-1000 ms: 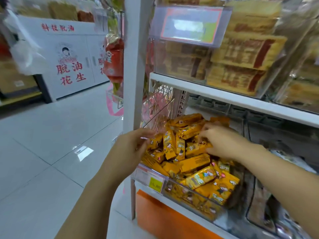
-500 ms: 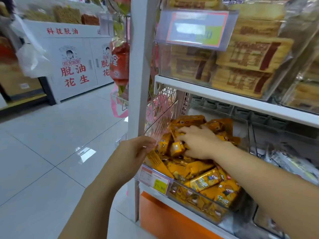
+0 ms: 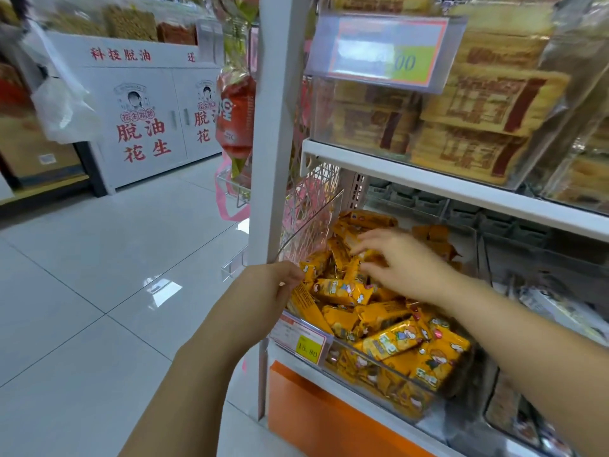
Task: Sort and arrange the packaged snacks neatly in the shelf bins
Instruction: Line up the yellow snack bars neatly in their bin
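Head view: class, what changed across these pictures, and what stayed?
The right hand slid left across the yellow snack packets, curled on them, then spread its fingers. The left hand stayed at the front left corner of the clear bin.

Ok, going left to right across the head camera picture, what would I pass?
Plastic bag → white cabinet → red hanging packet → white shelf post → right hand over the yellow snacks → pale packets in the next bin.
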`<state>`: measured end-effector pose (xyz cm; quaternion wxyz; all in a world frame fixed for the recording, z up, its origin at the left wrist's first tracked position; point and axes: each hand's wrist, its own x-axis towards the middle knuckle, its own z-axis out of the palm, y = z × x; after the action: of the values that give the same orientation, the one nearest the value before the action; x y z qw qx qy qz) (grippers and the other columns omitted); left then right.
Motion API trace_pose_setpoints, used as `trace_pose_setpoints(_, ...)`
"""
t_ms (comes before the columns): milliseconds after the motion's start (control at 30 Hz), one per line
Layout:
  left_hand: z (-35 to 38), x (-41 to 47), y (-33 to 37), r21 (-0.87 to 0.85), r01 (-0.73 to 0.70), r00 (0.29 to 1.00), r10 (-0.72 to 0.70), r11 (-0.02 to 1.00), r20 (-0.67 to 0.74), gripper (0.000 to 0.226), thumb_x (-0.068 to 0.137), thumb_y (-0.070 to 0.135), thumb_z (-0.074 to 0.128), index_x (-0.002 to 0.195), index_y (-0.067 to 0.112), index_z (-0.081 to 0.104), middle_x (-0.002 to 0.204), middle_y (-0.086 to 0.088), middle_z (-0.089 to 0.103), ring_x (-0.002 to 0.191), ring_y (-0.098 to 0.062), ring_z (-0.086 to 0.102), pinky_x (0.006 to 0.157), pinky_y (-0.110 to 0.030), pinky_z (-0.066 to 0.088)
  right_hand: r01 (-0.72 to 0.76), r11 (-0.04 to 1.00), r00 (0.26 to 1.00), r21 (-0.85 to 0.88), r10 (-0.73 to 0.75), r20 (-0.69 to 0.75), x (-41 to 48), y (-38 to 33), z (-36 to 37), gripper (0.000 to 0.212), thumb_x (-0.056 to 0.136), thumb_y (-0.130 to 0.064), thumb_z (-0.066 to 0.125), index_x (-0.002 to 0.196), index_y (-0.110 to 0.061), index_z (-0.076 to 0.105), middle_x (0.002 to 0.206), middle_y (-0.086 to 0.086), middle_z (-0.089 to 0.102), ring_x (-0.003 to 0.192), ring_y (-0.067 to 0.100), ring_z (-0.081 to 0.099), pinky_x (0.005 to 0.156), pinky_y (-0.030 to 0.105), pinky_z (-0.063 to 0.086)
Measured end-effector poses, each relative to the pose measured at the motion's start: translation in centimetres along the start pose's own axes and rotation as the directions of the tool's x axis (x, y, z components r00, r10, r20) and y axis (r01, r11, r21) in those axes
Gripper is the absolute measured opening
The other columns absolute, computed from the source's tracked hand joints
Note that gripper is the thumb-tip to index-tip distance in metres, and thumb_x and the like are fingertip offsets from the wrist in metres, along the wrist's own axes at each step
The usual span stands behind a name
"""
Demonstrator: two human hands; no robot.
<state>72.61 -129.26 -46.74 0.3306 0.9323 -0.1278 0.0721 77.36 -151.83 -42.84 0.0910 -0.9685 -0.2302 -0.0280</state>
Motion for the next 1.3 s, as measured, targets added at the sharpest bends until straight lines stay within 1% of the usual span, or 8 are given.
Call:
trace_pose_setpoints(167,1.3,0.4,0.8,0.165,-0.033,0.988,0.008,0.986,0.152,0.034,0.099,0.015,0.04,0.125,0.029,0.057,0.12,0.002,0.062,0.103,-0.016,0.06,0.089,-0.03,0.049,0.133,0.973,0.882,-0.189,-0.029,0.47,-1.4,-2.7,1.8,0.053,0.082,-0.048,0.064,0.131,-0.042,0.048,0.157,-0.008,0.011,0.142,0.023,0.016,0.115,0.052,0.015)
trace_pose_setpoints(367,2.1,1.2,1.1,0.15,-0.091,0.974,0.057,0.985,0.218,0.046,0.097,0.005,0.038,0.136,0.028,0.047,0.141,0.003,0.04,0.118,-0.018,0.051,0.095,-0.029,0.043,0.025,0.943,0.977,-0.333,0.048,0.208,-0.4,-1.0,1.6,0.048,0.085,-0.042,0.063,0.131,-0.033,0.051,0.136,0.004,0.039,0.119,0.026,0.045,0.09,0.034,0.042)
trace_pose_setpoints(567,3.5,3.5,1.2,0.028,-0.113,0.971,0.105,0.993,0.215,0.039,0.096,0.008,0.045,0.129,0.027,0.054,0.135,0.004,0.043,0.112,-0.015,0.052,0.09,-0.024,0.043,-0.228,0.937,0.974,-0.265,0.223,-0.051,0.4,0.2,0.5,0.053,0.08,-0.059,0.061,0.127,-0.037,0.052,0.142,0.001,0.038,0.126,0.027,0.043,0.099,0.042,0.04)
trace_pose_setpoints(767,5.0,5.3,2.4,-0.138,-0.139,0.964,0.166,0.981,0.206,0.032,0.089,-0.001,0.056,0.113,0.018,0.065,0.126,0.003,0.045,0.122,-0.013,0.045,0.099,-0.016,0.036,-0.192,0.958,0.977,-0.211,0.207,0.051,0.1,0.8,0.6,0.051,0.087,-0.06,0.049,0.134,-0.044,0.042,0.152,-0.001,0.028,0.138,0.027,0.025,0.11,0.047,0.023)
trace_pose_setpoints(867,4.4,5.3,2.9,-0.213,-0.078,0.975,0.119,0.974,0.189,0.035,0.092,-0.003,0.049,0.116,0.02,0.062,0.131,-0.002,0.048,0.115,-0.018,0.055,0.095,-0.029,0.047,-0.172,0.973,0.985,-0.153,0.168,-0.036,-1.9,1.0,-0.6,0.047,0.09,-0.049,0.052,0.135,-0.044,0.041,0.154,-0.005,0.026,0.139,0.023,0.027,0.11,0.043,0.026)
trace_pose_setpoints(1033,3.1,3.7,3.7,-0.118,-0.071,0.989,0.086,0.991,0.123,0.035,0.096,0.002,0.044,0.113,0.027,0.061,0.123,0.002,0.055,0.097,-0.022,0.063,0.079,-0.038,0.052,-0.115,0.98,0.993,-0.161,0.11,-0.044,-7.1,0.5,-2.6,0.035,0.092,-0.045,0.052,0.127,-0.042,0.051,0.134,-0.015,0.05,0.125,0.015,0.043,0.106,0.037,0.025)
trace_pose_setpoints(1133,3.3,1.7,4.8,-0.074,-0.067,0.989,0.076,0.995,0.124,0.029,0.095,0.006,0.047,0.112,0.023,0.063,0.116,-0.001,0.063,0.096,-0.02,0.063,0.078,-0.026,0.05,-0.094,0.987,0.995,-0.131,0.097,0.014,-10.4,0.5,-3.1,0.032,0.09,-0.05,0.052,0.121,-0.041,0.055,0.126,-0.017,0.056,0.12,0.012,0.046,0.108,0.035,0.02)
trace_pose_setpoints(1300,4.2,-1.1,7.9,0.105,-0.154,0.938,0.112,0.982,0.33,0.02,0.095,0.019,0.052,0.108,0.015,0.067,0.107,0.004,0.065,0.084,-0.007,0.058,0.08,-0.021,0.045,-0.071,0.987,0.985,-0.142,0.092,0.149,-13.5,0.5,-2.6,0.044,0.087,-0.054,0.054,0.129,-0.041,0.044,0.124,-0.006,0.057,0.124,0.015,0.041,0.115,0.045,0.011)
